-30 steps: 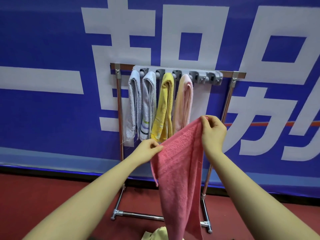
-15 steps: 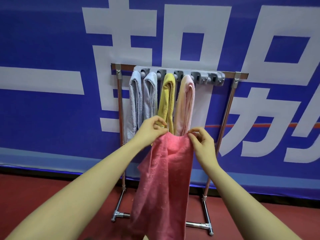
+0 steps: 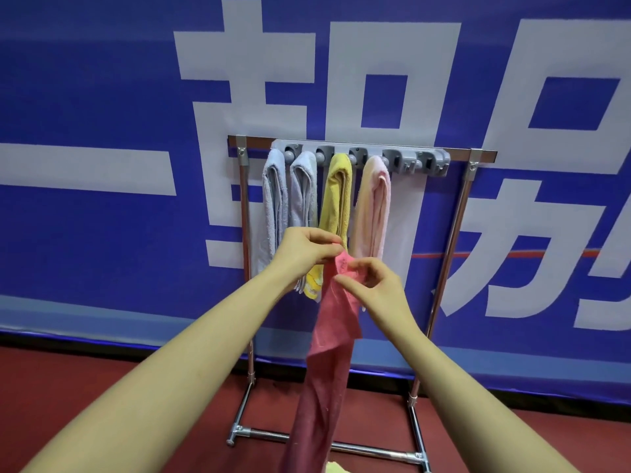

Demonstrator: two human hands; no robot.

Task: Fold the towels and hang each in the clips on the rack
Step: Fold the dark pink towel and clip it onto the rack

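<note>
You are pinching the top edge of the coral-pink terry towel (image 3: pixel 333 322) with both hands, held close together in front of the rack. Your left hand (image 3: pixel 304 249) is curling its fingers and thumb around the towel's upper corner, and your right hand (image 3: pixel 372 285) is nipping the same gathered edge just below and to the right, thumb and forefinger closed on the cloth, the other fingers bent. The two grips are almost touching, so the towel is bunching narrow at the top and hanging straight down between your forearms, its lower end running out of view at the bottom edge.

Behind your hands, the chrome tube rack (image 3: pixel 454 233) is standing on the dark red floor (image 3: pixel 68 387), against a blue banner with large white characters (image 3: pixel 102 97). Along its top bar a grey strip of clips (image 3: pixel 406 160) is holding four folded towels: a pale grey towel (image 3: pixel 273 203), a second grey-white towel (image 3: pixel 304 192), a mustard-yellow towel (image 3: pixel 336 196) and a pale pink and cream towel (image 3: pixel 374 206). The pink towel in your grips is hanging in front of the lower ends of the yellow and pale pink ones, below the clips and not touching the strip.
</note>
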